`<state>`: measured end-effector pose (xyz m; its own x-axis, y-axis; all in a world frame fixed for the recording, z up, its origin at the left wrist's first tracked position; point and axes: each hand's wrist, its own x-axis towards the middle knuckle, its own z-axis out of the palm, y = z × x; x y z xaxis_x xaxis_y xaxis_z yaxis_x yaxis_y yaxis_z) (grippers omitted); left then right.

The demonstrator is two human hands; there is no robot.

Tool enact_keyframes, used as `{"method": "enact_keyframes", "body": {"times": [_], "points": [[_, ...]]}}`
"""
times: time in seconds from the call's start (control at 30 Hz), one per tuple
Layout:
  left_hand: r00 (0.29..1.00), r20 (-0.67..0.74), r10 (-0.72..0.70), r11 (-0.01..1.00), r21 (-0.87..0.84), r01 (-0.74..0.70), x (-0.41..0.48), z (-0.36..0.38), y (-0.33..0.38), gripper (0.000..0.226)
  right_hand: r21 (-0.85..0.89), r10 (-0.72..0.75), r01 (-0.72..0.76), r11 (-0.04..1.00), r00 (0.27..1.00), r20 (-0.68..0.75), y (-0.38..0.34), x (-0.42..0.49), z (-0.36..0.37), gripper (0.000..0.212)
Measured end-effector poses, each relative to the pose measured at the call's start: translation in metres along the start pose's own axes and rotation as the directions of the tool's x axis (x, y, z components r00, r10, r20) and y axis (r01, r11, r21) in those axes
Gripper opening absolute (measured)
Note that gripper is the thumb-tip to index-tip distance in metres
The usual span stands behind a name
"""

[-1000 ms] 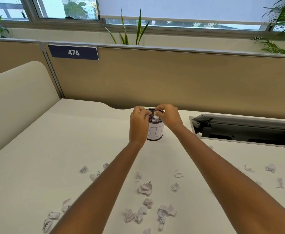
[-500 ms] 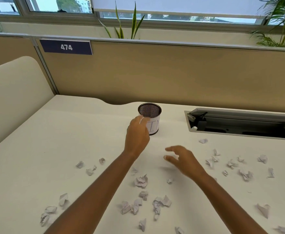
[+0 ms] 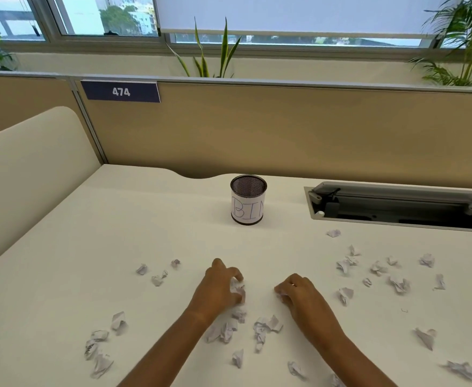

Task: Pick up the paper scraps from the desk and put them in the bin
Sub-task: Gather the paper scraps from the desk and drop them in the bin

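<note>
A small black mesh bin (image 3: pixel 248 199) with a white label reading BIN stands upright at the back middle of the white desk (image 3: pixel 89 261). Several crumpled white paper scraps lie scattered over the desk's front half. My left hand (image 3: pixel 220 289) rests on the desk with its fingers curled around a crumpled paper scrap (image 3: pixel 239 290). My right hand (image 3: pixel 299 294) lies beside it, fingertips pinched on a small paper scrap (image 3: pixel 280 296) that is mostly hidden. More scraps (image 3: pixel 265 326) sit just in front of both hands.
An open cable tray recess (image 3: pixel 396 208) is cut into the desk at the back right. A beige partition (image 3: pixel 285 129) with a 474 sign closes the back, and a cream side panel (image 3: pixel 28 169) bounds the left. Scrap clusters lie at the right (image 3: pixel 380 268) and front left (image 3: pixel 97 347).
Both hands have come back from above the bin down to the desk's front middle. They now close on scraps there. The view has tilted slightly.
</note>
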<state>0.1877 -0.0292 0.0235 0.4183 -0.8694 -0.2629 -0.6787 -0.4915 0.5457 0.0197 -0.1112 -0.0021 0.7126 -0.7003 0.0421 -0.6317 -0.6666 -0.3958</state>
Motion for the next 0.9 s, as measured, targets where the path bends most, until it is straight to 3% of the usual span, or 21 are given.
{"method": "enact_keyframes", "body": {"times": [0.1,0.27,0.5,0.67,0.77,0.83,0.9], "points": [[0.993,-0.117,0.006,0.997,-0.071,-0.015,0.000,0.008,0.004,0.011,0.022,0.028,-0.028,0.999,0.999,-0.033,0.003,0.011,-0.001,0.022],[0.979,-0.204,-0.031,0.975,-0.220,-0.015,0.014,0.002,0.012,0.023,0.169,0.144,-0.132,0.977,0.988,-0.061,0.001,0.044,-0.017,0.021],[0.898,-0.440,-0.026,0.918,-0.366,-0.153,0.061,-0.057,0.062,0.016,0.331,0.150,-0.044,0.942,0.942,-0.299,-0.038,0.126,-0.071,0.016],[0.925,-0.355,-0.137,0.851,-0.520,-0.073,0.105,-0.089,0.090,0.012,0.467,0.232,-0.059,0.882,0.918,-0.323,-0.053,0.173,-0.090,0.016],[0.948,-0.231,-0.217,0.773,-0.634,0.022,0.127,-0.099,0.098,0.026,0.542,0.320,-0.128,0.831,0.906,-0.277,-0.056,0.192,-0.090,0.020],[0.966,-0.144,-0.213,0.717,-0.695,0.054,0.133,-0.102,0.100,0.013,0.616,0.370,-0.170,0.769,0.905,-0.212,-0.056,0.200,-0.086,0.019],[0.962,-0.091,-0.257,0.623,-0.777,0.094,0.135,-0.103,0.099,0.032,0.684,0.384,-0.197,0.703,0.914,-0.132,-0.057,0.203,-0.083,0.023]]}}
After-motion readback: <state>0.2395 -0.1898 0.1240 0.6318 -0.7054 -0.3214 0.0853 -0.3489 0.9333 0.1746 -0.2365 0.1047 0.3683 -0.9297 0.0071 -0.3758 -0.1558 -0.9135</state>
